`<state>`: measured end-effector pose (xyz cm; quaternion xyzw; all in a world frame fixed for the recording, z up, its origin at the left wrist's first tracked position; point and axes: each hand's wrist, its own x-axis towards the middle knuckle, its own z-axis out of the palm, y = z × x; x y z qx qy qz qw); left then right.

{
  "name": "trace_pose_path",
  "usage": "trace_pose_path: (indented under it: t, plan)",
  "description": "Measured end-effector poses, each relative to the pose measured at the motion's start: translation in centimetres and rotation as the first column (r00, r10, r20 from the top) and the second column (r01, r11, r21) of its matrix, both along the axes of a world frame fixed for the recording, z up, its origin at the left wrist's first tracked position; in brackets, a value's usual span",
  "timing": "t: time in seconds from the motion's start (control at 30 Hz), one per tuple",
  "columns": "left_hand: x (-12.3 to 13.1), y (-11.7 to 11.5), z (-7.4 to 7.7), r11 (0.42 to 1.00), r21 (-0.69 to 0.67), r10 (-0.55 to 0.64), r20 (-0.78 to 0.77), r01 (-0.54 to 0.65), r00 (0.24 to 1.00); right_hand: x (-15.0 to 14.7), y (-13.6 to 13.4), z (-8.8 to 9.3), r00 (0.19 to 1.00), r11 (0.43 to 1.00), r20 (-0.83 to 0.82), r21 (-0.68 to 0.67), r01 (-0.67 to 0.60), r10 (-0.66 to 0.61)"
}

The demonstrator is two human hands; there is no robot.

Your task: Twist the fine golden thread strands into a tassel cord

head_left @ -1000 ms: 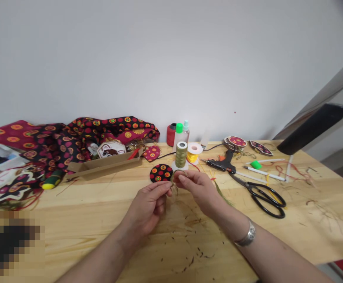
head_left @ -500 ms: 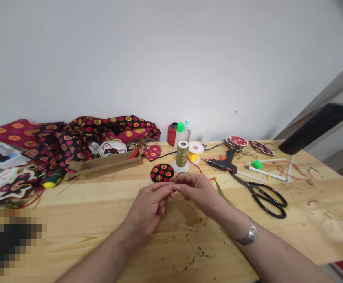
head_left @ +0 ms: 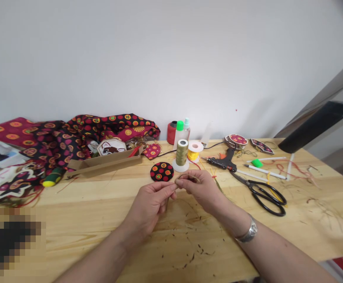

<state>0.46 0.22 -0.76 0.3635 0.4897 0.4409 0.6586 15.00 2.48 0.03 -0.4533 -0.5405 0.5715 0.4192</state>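
Observation:
My left hand (head_left: 152, 204) and my right hand (head_left: 199, 190) meet fingertip to fingertip above the wooden table. Both pinch a thin olive-green cord (head_left: 184, 177), which curves in a small loop over the right fingers. A short end hangs below the left fingertips. Just behind them lies a round black patch (head_left: 162, 172) with red and yellow flower prints. Beyond my right hand stands an olive thread cone (head_left: 182, 154) on a white base, with a yellow thread spool (head_left: 195, 149) beside it.
On the right lie black-handled scissors (head_left: 267, 196), a glue gun (head_left: 226, 160) and a white pen (head_left: 265, 171). A cardboard tray (head_left: 106, 167) and patterned fabric (head_left: 68, 137) sit at the left back. Dark scraps (head_left: 192, 257) litter the table in front. A black tube (head_left: 315, 125) juts in at right.
The cord's loop at my right fingers has flattened and shifted slightly right. My fingertips have moved a little, still pinched together. The objects on the table stay in place.

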Motion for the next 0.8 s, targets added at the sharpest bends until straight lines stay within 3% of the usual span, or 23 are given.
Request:
trace_pose_path:
  t: [0.33,0.67,0.8]
  plan:
    - [-0.12,-0.09,0.07,0.999,0.035,-0.035,-0.070,0.038,0.997,0.03,-0.06,0.64,0.997,1.000,0.072,0.000,0.001,-0.001]
    - [-0.27,0.02,0.25,1.000,-0.026,0.001,-0.007,-0.001,1.000,0.62,0.39,0.37,0.975,0.978,0.123,0.082,-0.193,0.182]
    - [-0.27,0.20,0.28,0.999,-0.034,0.014,0.016,-0.014,1.000,0.69,0.48,0.10,0.969,0.978,0.164,0.064,-0.199,0.186]
